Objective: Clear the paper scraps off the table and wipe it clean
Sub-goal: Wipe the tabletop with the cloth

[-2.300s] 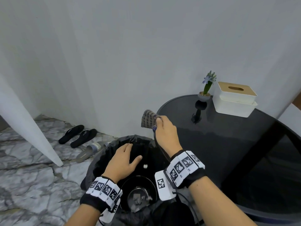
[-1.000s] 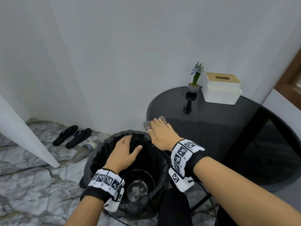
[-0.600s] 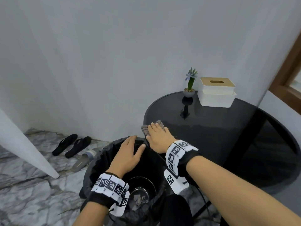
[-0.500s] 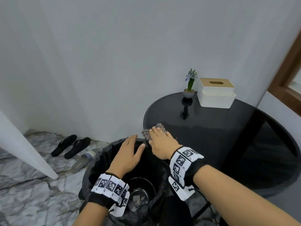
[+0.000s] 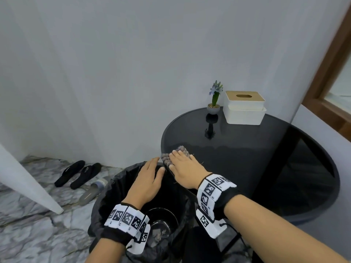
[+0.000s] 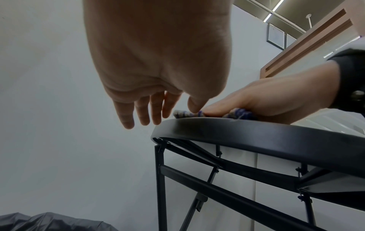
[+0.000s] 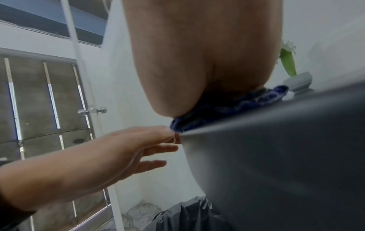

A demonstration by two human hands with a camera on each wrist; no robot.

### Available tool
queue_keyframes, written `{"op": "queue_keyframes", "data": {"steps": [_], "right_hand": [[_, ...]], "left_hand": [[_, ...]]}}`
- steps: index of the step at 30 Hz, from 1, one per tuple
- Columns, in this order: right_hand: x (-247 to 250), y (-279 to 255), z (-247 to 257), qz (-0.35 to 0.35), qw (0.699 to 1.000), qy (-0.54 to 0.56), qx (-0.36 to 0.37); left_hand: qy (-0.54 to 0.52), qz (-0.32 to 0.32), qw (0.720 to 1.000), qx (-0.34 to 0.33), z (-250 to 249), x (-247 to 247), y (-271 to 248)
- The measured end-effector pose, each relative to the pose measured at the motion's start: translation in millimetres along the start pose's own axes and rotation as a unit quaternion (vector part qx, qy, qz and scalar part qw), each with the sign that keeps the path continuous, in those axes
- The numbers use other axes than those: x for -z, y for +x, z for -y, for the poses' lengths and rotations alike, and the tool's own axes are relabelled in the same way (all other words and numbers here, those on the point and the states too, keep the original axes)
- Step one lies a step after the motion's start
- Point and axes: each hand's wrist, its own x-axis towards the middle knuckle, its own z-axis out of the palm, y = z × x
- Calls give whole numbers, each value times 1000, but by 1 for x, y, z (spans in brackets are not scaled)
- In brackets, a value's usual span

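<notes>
Right hand (image 5: pixel 185 168) flat, fingers straight, pressing the cloth (image 5: pixel 175 155) onto the worktop (image 5: pixel 247 168) rim w/ left hand (image 5: pixel 148 182) open, cupped just beside the edge over the bin (image 5: pixel 106 202); cloth looks soft, light, floppy, so prob. best pinned under the palm, not pinched.

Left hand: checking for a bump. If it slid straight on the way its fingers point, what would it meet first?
Likely the white wall. The left hand points past the round black table's rim, above the black-lined bin; depth is unclear.
</notes>
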Motion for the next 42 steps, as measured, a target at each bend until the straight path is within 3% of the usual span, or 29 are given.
{"op": "queue_keyframes", "data": {"steps": [5,11,19,26,30,38,42], "right_hand": [[-1,-41,-16,9,999,-1,35],[11,-67,-45,18,1000,-8,-8],[50,-49,-51,117,987,-108,-6],[46,-22,-77,57,997,-11,-49],[43,-5,-72,57,996,-7,-73],[32,-28,-60,112,993,-30,-4],[33,-43,-78,105,994,-31,-16]], "left_hand": [[-3,-1,1000,2,-6,1,-4],[-24,-5,999,-30,-19,-4,-4],[-16,-6,1000,-2,-24,-17,-3],[-15,-3,1000,6,-27,-16,-7],[-15,-6,1000,5,-29,-18,-6],[-4,-10,1000,-22,-27,-21,-6],[-4,-9,1000,-26,-29,-20,-5]]}}
